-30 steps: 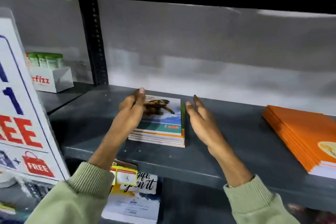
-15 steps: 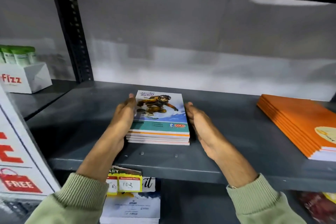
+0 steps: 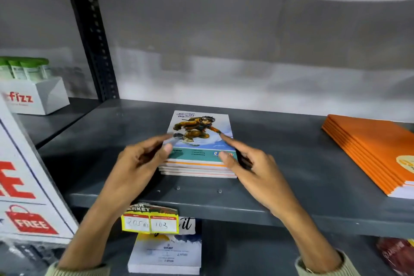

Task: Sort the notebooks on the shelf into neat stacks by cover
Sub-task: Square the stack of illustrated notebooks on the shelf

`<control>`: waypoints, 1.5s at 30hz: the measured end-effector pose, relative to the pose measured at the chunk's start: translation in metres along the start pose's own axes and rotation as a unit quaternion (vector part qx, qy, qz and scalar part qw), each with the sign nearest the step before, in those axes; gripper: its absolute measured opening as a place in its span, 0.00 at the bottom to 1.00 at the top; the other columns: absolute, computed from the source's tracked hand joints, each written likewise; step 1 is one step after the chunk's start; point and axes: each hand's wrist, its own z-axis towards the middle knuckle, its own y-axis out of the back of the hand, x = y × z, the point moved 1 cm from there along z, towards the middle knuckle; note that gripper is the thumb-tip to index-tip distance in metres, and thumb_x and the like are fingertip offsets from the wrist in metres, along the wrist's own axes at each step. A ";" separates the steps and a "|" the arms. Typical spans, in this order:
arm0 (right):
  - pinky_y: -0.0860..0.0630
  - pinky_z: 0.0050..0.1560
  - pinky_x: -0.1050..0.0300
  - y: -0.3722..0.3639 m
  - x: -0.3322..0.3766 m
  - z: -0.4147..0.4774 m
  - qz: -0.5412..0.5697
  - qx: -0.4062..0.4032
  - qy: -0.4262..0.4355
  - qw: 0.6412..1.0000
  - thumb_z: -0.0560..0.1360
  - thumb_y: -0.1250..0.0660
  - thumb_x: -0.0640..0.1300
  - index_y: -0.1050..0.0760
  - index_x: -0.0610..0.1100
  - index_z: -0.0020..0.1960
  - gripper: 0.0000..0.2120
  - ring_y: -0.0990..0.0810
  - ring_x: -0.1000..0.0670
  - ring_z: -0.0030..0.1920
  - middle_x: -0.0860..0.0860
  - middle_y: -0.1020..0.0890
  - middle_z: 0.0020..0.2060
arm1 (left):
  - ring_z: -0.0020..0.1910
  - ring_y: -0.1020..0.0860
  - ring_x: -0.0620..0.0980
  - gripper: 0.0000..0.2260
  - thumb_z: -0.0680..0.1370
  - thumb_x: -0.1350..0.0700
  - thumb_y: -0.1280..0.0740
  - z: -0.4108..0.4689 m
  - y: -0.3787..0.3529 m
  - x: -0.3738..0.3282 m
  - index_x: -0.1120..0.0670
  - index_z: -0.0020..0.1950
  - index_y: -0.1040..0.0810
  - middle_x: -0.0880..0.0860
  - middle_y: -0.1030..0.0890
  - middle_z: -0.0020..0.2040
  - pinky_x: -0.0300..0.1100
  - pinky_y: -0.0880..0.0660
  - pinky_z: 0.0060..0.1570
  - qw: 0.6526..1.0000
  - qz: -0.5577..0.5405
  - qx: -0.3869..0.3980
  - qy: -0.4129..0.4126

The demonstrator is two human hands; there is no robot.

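The small stack of paper notebooks with a cartoon snowboarder on the blue and teal cover (image 3: pixel 199 148) sits in the middle of the dark grey metal shelf (image 3: pixel 291 163), and the left hand (image 3: pixel 139 163) and right hand (image 3: pixel 253 166) are squaring it up, fingers spread and curled, thumbs resting on the top cover, not squeezing. Next, I think both hands should push the sides gently so the edges line up. The flat stack of plain orange notebooks (image 3: pixel 371 148), well apart to the right, is cut off at the edge, and the cover writing is too blurry to read.

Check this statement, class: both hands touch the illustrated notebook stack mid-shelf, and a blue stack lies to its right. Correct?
Not quite: the head view shows the stack to the right is orange. Both hands, left and right, do touch the illustrated stack mid-shelf.
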 end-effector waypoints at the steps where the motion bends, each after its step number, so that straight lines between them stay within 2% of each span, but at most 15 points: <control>1: 0.20 0.52 0.58 0.001 -0.002 -0.002 -0.030 0.005 0.019 0.999 0.72 0.35 0.68 0.30 0.70 0.67 0.23 0.17 0.59 0.52 0.65 0.15 0.51 | 0.56 0.18 0.45 0.19 0.71 0.42 0.29 -0.005 0.004 0.002 0.43 0.61 0.19 0.45 0.15 0.57 0.47 0.21 0.57 0.999 0.028 0.017 -0.019; 5: 0.22 0.58 0.58 0.004 0.003 -0.003 -0.061 0.007 0.026 0.998 0.71 0.29 0.61 0.25 0.65 0.65 0.23 0.20 0.53 0.58 0.67 0.18 0.54 | 0.60 0.22 0.40 0.19 0.68 0.52 0.25 -0.008 0.004 0.003 0.43 0.58 0.18 0.49 0.19 0.62 0.37 0.25 0.60 0.995 0.086 -0.010 -0.047; 11: 0.22 0.44 0.60 -0.001 0.004 0.000 -0.084 -0.018 0.032 0.996 0.73 0.29 0.57 0.24 0.62 0.65 0.20 0.22 0.49 0.44 0.63 0.16 0.45 | 0.51 0.22 0.28 0.16 0.69 0.59 0.24 -0.006 -0.003 0.001 0.50 0.56 0.17 0.49 0.17 0.56 0.23 0.28 0.52 0.978 0.175 -0.082 -0.079; 14: 0.28 0.39 0.74 0.000 0.006 0.001 -0.086 -0.033 0.043 0.995 0.73 0.28 0.54 0.22 0.57 0.64 0.19 0.25 0.59 0.40 0.54 0.13 0.52 | 0.46 0.22 0.26 0.15 0.69 0.59 0.23 -0.003 -0.005 -0.001 0.51 0.54 0.16 0.49 0.15 0.51 0.21 0.27 0.46 0.976 0.184 -0.096 -0.067; 19: 0.25 0.40 0.72 0.000 0.007 0.001 -0.078 -0.025 0.044 0.996 0.72 0.26 0.53 0.21 0.55 0.63 0.20 0.17 0.56 0.47 0.53 0.14 0.54 | 0.44 0.21 0.27 0.14 0.68 0.59 0.23 -0.004 -0.004 -0.002 0.50 0.52 0.15 0.48 0.15 0.49 0.21 0.27 0.43 0.979 0.170 -0.097 -0.055; 23: 0.18 0.47 0.59 0.001 0.005 0.001 -0.079 -0.027 0.042 0.996 0.72 0.27 0.54 0.21 0.56 0.63 0.20 0.18 0.51 0.52 0.53 0.14 0.56 | 0.42 0.22 0.24 0.13 0.68 0.59 0.23 -0.004 -0.005 -0.001 0.51 0.51 0.15 0.50 0.15 0.50 0.21 0.27 0.40 0.976 0.181 -0.113 -0.050; 29: 0.18 0.39 0.64 0.003 0.008 -0.002 -0.042 -0.040 0.062 0.996 0.73 0.28 0.56 0.19 0.53 0.62 0.19 0.15 0.53 0.47 0.54 0.13 0.51 | 0.43 0.19 0.30 0.12 0.67 0.49 0.26 -0.004 0.000 -0.004 0.46 0.49 0.15 0.45 0.13 0.45 0.23 0.25 0.41 0.983 0.153 -0.090 -0.051; 31: 0.18 0.41 0.60 0.006 0.011 0.001 0.015 -0.061 0.032 0.998 0.74 0.36 0.65 0.19 0.57 0.61 0.21 0.15 0.57 0.48 0.63 0.13 0.48 | 0.45 0.17 0.36 0.12 0.67 0.39 0.31 -0.001 0.007 -0.007 0.40 0.46 0.16 0.42 0.13 0.44 0.32 0.21 0.45 0.990 0.089 -0.112 -0.020; 33: 0.24 0.57 0.66 0.006 0.011 0.016 0.079 -0.101 -0.038 0.991 0.75 0.48 0.72 0.25 0.60 0.65 0.27 0.20 0.64 0.57 0.70 0.19 0.57 | 0.54 0.19 0.42 0.19 0.69 0.29 0.38 0.011 0.008 -0.011 0.38 0.49 0.18 0.43 0.15 0.51 0.46 0.23 0.57 0.987 0.002 -0.160 0.028; 35: 0.36 0.74 0.50 0.003 0.011 0.039 0.168 -0.103 -0.153 0.968 0.75 0.54 0.72 0.36 0.60 0.74 0.32 0.29 0.54 0.72 0.61 0.29 0.72 | 0.64 0.25 0.48 0.27 0.72 0.26 0.48 0.032 -0.001 -0.018 0.39 0.58 0.23 0.46 0.21 0.63 0.50 0.32 0.64 0.971 -0.070 -0.194 0.124; 36: 0.36 0.74 0.46 0.000 0.012 0.050 0.220 -0.085 -0.212 0.948 0.76 0.54 0.71 0.37 0.56 0.75 0.34 0.28 0.49 0.71 0.57 0.28 0.72 | 0.66 0.27 0.52 0.30 0.74 0.27 0.51 0.044 -0.007 -0.020 0.43 0.64 0.25 0.49 0.24 0.67 0.51 0.34 0.64 0.960 -0.088 -0.197 0.181; 38: 0.21 0.59 0.48 -0.009 0.020 0.063 0.300 -0.049 -0.294 0.906 0.77 0.54 0.70 0.26 0.47 0.66 0.35 0.15 0.44 0.54 0.47 0.17 0.58 | 0.59 0.23 0.56 0.32 0.77 0.31 0.54 0.060 -0.019 -0.025 0.49 0.66 0.25 0.55 0.23 0.65 0.49 0.28 0.59 0.944 -0.118 -0.178 0.250; 40: 0.17 0.37 0.55 -0.020 0.026 0.065 0.298 -0.029 -0.311 0.902 0.79 0.53 0.68 0.23 0.47 0.57 0.31 0.13 0.46 0.36 0.43 0.13 0.46 | 0.47 0.18 0.56 0.32 0.78 0.32 0.55 0.061 -0.029 -0.027 0.51 0.64 0.24 0.59 0.19 0.58 0.47 0.22 0.48 0.941 -0.145 -0.135 0.275; 43: 0.20 0.27 0.60 -0.029 0.025 0.067 0.277 -0.047 -0.294 0.914 0.80 0.52 0.65 0.26 0.52 0.55 0.22 0.15 0.50 0.27 0.48 0.13 0.35 | 0.34 0.16 0.53 0.28 0.79 0.33 0.52 0.062 -0.033 -0.019 0.49 0.59 0.22 0.58 0.15 0.43 0.41 0.20 0.35 0.942 -0.149 -0.124 0.274; 45: 0.18 0.29 0.57 -0.028 0.020 0.069 0.302 -0.043 -0.305 0.902 0.81 0.51 0.63 0.25 0.51 0.56 0.22 0.15 0.48 0.29 0.46 0.13 0.36 | 0.31 0.17 0.53 0.24 0.79 0.34 0.49 0.064 -0.034 -0.014 0.48 0.53 0.19 0.54 0.15 0.30 0.40 0.23 0.31 0.938 -0.174 -0.129 0.271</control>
